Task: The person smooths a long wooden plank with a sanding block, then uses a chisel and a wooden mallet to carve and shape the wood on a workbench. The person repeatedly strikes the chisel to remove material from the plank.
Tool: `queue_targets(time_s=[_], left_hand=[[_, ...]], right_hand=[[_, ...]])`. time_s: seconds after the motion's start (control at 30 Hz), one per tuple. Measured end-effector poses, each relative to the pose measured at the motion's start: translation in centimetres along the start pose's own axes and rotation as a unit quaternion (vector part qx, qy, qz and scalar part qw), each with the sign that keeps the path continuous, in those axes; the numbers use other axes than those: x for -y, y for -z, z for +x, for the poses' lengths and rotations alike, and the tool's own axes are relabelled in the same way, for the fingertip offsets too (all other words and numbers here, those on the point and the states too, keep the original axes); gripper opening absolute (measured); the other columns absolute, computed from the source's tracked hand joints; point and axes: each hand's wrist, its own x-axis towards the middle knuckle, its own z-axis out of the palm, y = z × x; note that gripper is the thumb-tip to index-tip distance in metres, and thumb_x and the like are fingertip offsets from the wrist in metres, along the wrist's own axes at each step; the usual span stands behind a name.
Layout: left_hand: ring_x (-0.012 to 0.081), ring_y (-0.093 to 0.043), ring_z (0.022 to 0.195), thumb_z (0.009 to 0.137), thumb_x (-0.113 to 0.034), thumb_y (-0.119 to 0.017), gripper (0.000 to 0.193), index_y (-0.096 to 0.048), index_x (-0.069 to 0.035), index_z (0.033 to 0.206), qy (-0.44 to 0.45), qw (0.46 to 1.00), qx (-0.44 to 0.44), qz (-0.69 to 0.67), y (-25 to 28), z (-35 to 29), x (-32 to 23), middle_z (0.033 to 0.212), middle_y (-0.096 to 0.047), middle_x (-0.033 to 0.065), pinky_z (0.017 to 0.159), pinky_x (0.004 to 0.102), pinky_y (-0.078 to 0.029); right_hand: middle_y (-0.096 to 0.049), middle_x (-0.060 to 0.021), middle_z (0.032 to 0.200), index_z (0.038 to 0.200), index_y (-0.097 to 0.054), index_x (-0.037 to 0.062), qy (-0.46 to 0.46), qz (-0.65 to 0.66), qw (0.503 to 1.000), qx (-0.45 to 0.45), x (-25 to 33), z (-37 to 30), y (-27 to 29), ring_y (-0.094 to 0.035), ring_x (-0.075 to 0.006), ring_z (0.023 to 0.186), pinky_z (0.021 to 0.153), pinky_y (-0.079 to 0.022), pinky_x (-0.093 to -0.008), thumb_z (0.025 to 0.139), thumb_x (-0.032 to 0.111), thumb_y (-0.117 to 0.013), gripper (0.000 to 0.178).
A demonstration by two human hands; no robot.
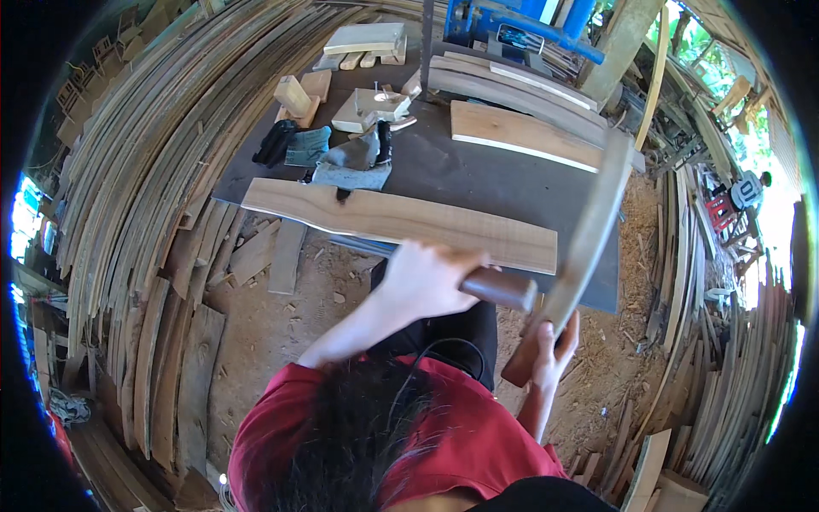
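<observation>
My left hand [433, 277] is closed around a dark brown block [502, 288] with squared edges and a greyish end. Its exact kind does not show. Beside it on the right, my right hand [550, 352] grips a long, curved wooden slat [587, 235] near its lower end. That slat rises past the table's right side, pale at the top and reddish brown at the bottom. The block's end lies close to the slat; whether they touch I cannot tell. Beyond my left hand, a flat wooden board [409, 218] lies along the near edge of the dark table [426, 162].
Farther back on the table sit a dark-stained cloth [354, 162], black gloves [275, 142], several wood blocks [371, 109] and stacked planks [520, 98]. A blue machine [546, 30] stands behind. Long timber strips [153, 162] are piled at left, with more planks [725, 375] at right.
</observation>
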Motion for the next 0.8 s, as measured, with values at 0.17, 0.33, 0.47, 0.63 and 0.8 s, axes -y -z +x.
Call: queue_targets(time_s=[0.17, 0.33, 0.47, 0.63, 0.8], left_hand=[[0.0235, -0.057, 0.047, 0.066, -0.025, -0.07, 0.017, -0.058, -0.015, 0.073, -0.075, 0.98, 0.022, -0.184, -3.2, 2.1, -5.6, 0.053, -0.054, 0.0041, 0.047, 0.0367, -0.045], [0.0232, -0.058, 0.05, 0.063, -0.022, -0.07, 0.021, -0.057, -0.015, 0.076, -0.121, 0.976, 0.053, -0.175, -3.7, 3.1, -9.1, 0.059, -0.056, 0.0019, 0.049, 0.0362, -0.046], [0.0202, -0.059, 0.053, 0.059, -0.026, -0.074, 0.031, -0.054, -0.014, 0.08, -0.175, 0.963, 0.048, -0.199, -2.4, 4.0, -10.6, 0.063, -0.057, 0.0006, 0.051, 0.0335, -0.047], [0.0206, -0.063, 0.059, 0.057, -0.028, -0.074, 0.034, -0.057, -0.016, 0.084, -0.176, 0.972, 0.118, -0.103, -5.2, 5.5, -11.0, 0.066, -0.061, -0.0007, 0.057, 0.0329, -0.05], [0.0228, -0.065, 0.064, 0.06, -0.027, -0.071, 0.031, -0.061, -0.017, 0.088, -0.114, 0.974, 0.186, -0.065, -7.8, 5.9, -10.2, 0.07, -0.065, 0.0024, 0.059, 0.0362, -0.051]], right_hand=[[-0.056, -0.0123, 0.096, 0.125, -0.039, -0.0035, 0.07, -0.061, 0.985, -0.143, -0.1, -0.3, 5.2, -0.056, -0.0194, 0.081, 0.069, -0.047, -0.0332, 0.081, 0.033, -0.062, 0.061], [-0.051, -0.0191, 0.108, 0.135, -0.031, -0.0033, 0.092, -0.05, 0.96, -0.259, -0.6, -0.7, 9.1, -0.058, -0.024, 0.082, 0.069, -0.049, -0.0369, 0.082, 0.041, -0.061, 0.075], [-0.047, -0.0149, 0.124, 0.138, -0.03, 0.0045, 0.043, 0.042, 0.96, -0.272, -0.5, -1.1, 10.9, -0.057, -0.0248, 0.092, 0.074, -0.051, -0.0364, 0.086, 0.04, -0.058, 0.069], [-0.041, -0.0186, 0.129, 0.138, -0.028, 0.0024, 0.034, -0.015, 0.926, -0.376, 0.3, -1.0, 10.8, -0.049, -0.0291, 0.11, 0.091, -0.043, -0.042, 0.084, 0.041, -0.059, 0.073], [-0.041, -0.0211, 0.126, 0.139, -0.024, 0.0038, 0.038, 0.028, 0.953, -0.3, -1.2, -2.4, 12.2, -0.052, -0.0327, 0.105, 0.085, -0.047, -0.0448, 0.081, 0.046, -0.061, 0.081]])
